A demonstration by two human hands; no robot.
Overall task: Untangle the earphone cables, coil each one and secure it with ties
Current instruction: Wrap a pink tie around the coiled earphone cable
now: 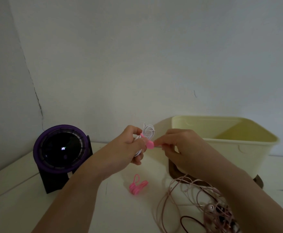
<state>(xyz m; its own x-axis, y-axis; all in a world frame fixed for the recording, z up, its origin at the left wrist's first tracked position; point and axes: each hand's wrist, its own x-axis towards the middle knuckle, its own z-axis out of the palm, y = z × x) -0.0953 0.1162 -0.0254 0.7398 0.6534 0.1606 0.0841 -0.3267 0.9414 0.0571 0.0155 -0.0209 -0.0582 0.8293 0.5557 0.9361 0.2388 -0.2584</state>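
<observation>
My left hand (129, 147) grips a coiled white earphone cable (148, 132), held up above the table with its loops sticking out at the top. A pink tie (148, 144) wraps round the coil. My right hand (179, 145) pinches the free end of that tie just right of the coil. Several spare pink ties (137, 185) lie in a small heap on the table below the hands. A tangle of pink earphone cables (196, 199) and a dark cable (189, 223) lies at the lower right, partly hidden under my right forearm.
A cream plastic tub (238, 145) stands at the right on a dark stand (175, 172). A purple round fan (61, 150) with a lit display stands at the left on the white table (28, 190). A pale wall rises close behind.
</observation>
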